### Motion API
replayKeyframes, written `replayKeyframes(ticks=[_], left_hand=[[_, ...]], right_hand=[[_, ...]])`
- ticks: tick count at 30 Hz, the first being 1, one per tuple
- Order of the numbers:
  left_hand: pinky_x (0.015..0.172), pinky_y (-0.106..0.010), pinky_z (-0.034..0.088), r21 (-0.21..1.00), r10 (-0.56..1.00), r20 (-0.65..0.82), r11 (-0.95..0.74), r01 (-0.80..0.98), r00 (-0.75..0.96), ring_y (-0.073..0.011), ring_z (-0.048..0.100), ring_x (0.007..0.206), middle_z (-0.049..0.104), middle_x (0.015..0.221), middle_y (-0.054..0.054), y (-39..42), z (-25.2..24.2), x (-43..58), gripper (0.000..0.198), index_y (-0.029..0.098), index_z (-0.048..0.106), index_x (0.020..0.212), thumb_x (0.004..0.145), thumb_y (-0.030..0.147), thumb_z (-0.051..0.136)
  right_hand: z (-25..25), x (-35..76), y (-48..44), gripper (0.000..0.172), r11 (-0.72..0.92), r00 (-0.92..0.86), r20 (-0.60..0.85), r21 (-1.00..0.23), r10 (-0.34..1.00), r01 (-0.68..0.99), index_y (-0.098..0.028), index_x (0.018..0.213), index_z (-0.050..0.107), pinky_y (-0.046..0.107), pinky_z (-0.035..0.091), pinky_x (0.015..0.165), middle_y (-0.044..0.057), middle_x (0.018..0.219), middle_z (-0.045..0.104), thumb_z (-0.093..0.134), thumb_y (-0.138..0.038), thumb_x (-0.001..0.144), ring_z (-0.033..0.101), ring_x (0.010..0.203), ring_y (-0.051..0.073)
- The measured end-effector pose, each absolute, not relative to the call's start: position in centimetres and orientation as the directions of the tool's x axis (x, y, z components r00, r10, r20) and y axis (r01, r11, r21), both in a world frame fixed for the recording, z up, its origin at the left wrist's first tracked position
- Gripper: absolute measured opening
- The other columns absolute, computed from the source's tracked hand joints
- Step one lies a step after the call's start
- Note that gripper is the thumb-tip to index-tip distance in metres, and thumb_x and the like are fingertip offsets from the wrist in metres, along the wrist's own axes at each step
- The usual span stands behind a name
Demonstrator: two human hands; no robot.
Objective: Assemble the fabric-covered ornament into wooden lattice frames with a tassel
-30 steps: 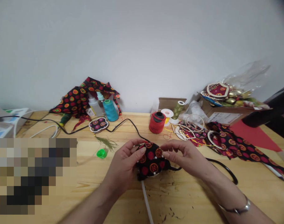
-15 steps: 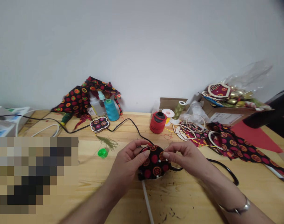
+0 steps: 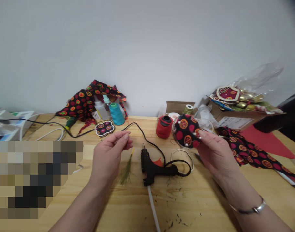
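In my right hand is a round disc covered in black and red patterned fabric, gripped by its right edge and raised above the table. Small pale pinheads dot its face. My left hand is pinched, and a green tassel with a yellow top hangs below its fingertips. Between the hands a black hot glue gun lies with its nozzle towards the wall and a white glue stick sticking out of its back.
A pale octagonal frame is beside the gun's looped cord. Behind are a red thread spool, a teal thread cone and a flower-shaped piece. Patterned fabric and a cardboard box stand to the right.
My hands have parted. The right one has carried the disc up and right, uncovering the glue gun. The tassel, earlier lying on the table, now hangs from my left hand.
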State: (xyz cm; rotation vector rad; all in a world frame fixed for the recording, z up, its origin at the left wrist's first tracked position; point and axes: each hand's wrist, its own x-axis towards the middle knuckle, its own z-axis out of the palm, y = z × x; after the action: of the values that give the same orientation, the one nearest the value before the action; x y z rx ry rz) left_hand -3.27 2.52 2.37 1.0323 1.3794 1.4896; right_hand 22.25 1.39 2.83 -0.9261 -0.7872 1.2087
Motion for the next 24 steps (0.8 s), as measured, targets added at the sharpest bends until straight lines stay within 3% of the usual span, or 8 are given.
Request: replayKeyframes(ticks=[2, 3, 5, 7, 9, 24], left_hand=[[0.061, -0.024, 0.045, 0.947, 0.947, 0.126, -0.026, 0.320, -0.295, -0.0128, 0.059, 0.058, 0.066, 0.062, 0.003, 2.9, 2.5, -3.9, 0.017, 0.020, 0.069, 0.081, 0.077, 0.036, 0.065], [0.060, -0.026, 0.044, 0.852, 0.952, 0.172, -0.013, 0.523, -0.255, -0.0145, 0.059, 0.058, 0.066, 0.062, 0.002, 2.9, 2.5, -4.1, 0.020, 0.020, 0.068, 0.078, 0.080, 0.038, 0.060], [0.060, -0.029, 0.041, 0.527, 0.971, 0.194, 0.016, 0.850, -0.139, -0.0193, 0.062, 0.064, 0.069, 0.067, -0.003, 3.0, 2.4, -4.2, 0.029, 0.020, 0.068, 0.076, 0.087, 0.040, 0.049], [0.061, -0.032, 0.040, 0.231, 0.990, 0.131, 0.021, 0.973, -0.053, -0.0243, 0.065, 0.074, 0.072, 0.078, -0.006, 2.9, 2.1, -4.0, 0.036, 0.022, 0.068, 0.080, 0.090, 0.040, 0.039], [0.059, -0.033, 0.039, 0.097, 0.998, 0.066, 0.012, 0.995, -0.019, -0.0274, 0.067, 0.081, 0.073, 0.086, -0.007, 2.8, 1.9, -3.8, 0.037, 0.023, 0.068, 0.083, 0.091, 0.039, 0.035], [0.062, -0.037, 0.047, -0.075, 0.994, -0.082, -0.081, 0.994, 0.075, -0.0311, 0.068, 0.083, 0.068, 0.090, -0.016, 1.8, 1.8, -2.1, 0.033, 0.013, 0.065, 0.089, 0.088, 0.023, 0.033]], right_hand=[[2.9, 22.7, 1.6, 0.015, 0.122, 0.225, 0.021, -0.886, 0.974, -0.447, -0.018, 0.065, 0.074, 0.023, 0.046, 0.061, 0.000, 0.068, 0.069, 0.083, -0.030, 0.062, 0.055, 0.062, 0.011], [3.0, 22.9, 1.7, 0.014, 0.126, 0.229, 0.021, -0.881, 0.973, -0.455, -0.018, 0.065, 0.074, 0.023, 0.046, 0.061, 0.001, 0.069, 0.069, 0.082, -0.029, 0.063, 0.055, 0.062, 0.011], [2.9, 23.0, 1.8, 0.012, 0.130, 0.229, 0.024, -0.877, 0.973, -0.462, -0.018, 0.065, 0.074, 0.025, 0.047, 0.062, 0.001, 0.071, 0.069, 0.081, -0.028, 0.064, 0.056, 0.065, 0.013], [2.9, 23.0, 1.8, 0.011, 0.139, 0.222, 0.039, -0.878, 0.974, -0.459, -0.019, 0.066, 0.074, 0.027, 0.048, 0.066, 0.002, 0.072, 0.069, 0.080, -0.028, 0.065, 0.058, 0.069, 0.014], [2.7, 22.9, 1.8, 0.010, 0.143, 0.212, 0.049, -0.880, 0.976, -0.453, -0.020, 0.067, 0.074, 0.028, 0.049, 0.070, 0.001, 0.072, 0.069, 0.080, -0.028, 0.065, 0.058, 0.071, 0.015], [2.1, 22.5, 1.9, 0.014, 0.110, 0.193, 0.029, -0.899, 0.981, -0.424, -0.021, 0.066, 0.074, 0.027, 0.048, 0.066, -0.001, 0.057, 0.061, 0.081, -0.032, 0.064, 0.054, 0.061, 0.013]])
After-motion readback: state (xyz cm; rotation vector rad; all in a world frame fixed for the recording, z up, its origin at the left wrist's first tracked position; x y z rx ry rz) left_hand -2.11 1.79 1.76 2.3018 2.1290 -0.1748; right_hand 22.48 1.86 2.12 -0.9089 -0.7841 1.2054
